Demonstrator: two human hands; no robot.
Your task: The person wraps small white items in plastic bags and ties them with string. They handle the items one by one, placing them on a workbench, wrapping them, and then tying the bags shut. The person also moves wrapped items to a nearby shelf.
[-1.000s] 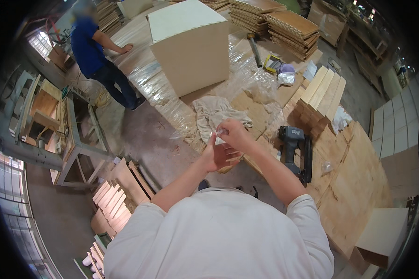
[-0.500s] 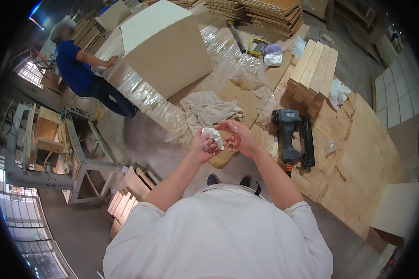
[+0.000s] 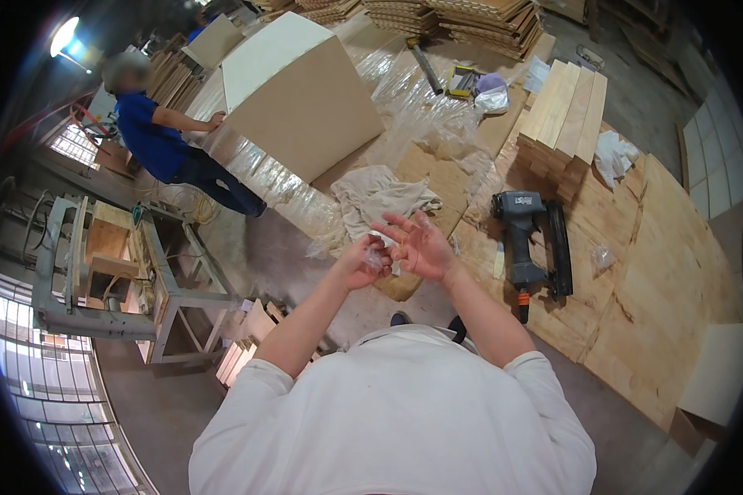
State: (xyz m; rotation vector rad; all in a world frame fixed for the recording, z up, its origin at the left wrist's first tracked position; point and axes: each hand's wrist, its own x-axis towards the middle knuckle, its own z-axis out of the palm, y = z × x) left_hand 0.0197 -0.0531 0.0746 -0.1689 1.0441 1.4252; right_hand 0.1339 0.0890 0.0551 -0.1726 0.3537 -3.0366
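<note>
My left hand (image 3: 362,266) is closed, its fingers curled round a crumpled piece of clear plastic film (image 3: 376,259). A small bit of white shows between the two hands. Close beside it, my right hand (image 3: 423,249) has its palm turned up and its fingers spread, with nothing plainly held in it. Just beyond my hands a crumpled off-white cloth (image 3: 380,198) lies on the work surface. To the right of them, a dark grey nail gun (image 3: 520,239) rests on the plywood with its black magazine alongside.
Stacked wood strips (image 3: 565,115) and crumpled white plastic (image 3: 613,157) sit on the plywood (image 3: 644,305). A large pale box (image 3: 305,107) stands ahead on plastic wrap. At left, a person in blue (image 3: 144,136) touches it, near a metal frame stand (image 3: 165,305).
The white crumpled sheet in my left hand is now mostly out of sight, and clear film shows there. My right hand's fingers have spread. The whole view has shifted slightly.
</note>
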